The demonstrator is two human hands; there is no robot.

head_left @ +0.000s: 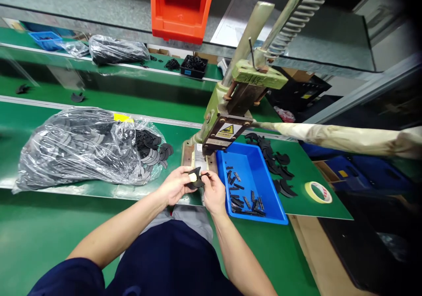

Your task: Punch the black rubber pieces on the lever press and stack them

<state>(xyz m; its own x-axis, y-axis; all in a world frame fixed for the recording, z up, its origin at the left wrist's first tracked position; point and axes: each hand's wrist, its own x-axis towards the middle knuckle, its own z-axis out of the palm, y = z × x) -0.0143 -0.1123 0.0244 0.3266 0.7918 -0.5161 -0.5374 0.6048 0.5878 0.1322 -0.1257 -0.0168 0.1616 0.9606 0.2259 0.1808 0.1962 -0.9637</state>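
My left hand [176,187] and my right hand [215,194] meet at the table's front edge, just before the base of a green hand press [216,104]. Between them is a small curved black plastic part [198,182], its lower outline partly covered by fingers. The left fingers pinch it from one side, with a pale yellow patch on or by the thumb tip. The right thumb and fingertips close on its other side. To the right of my right hand, a blue tray [278,206] holds small black strips [238,186].
A clear plastic bag [75,148] of grey and black curved pieces lies left, spilling toward the press. The press's wrapped lever [343,137] juts right. More black curved parts [283,173] and a tape roll [318,192] lie beyond the tray. An orange bin [183,27] sits overhead.
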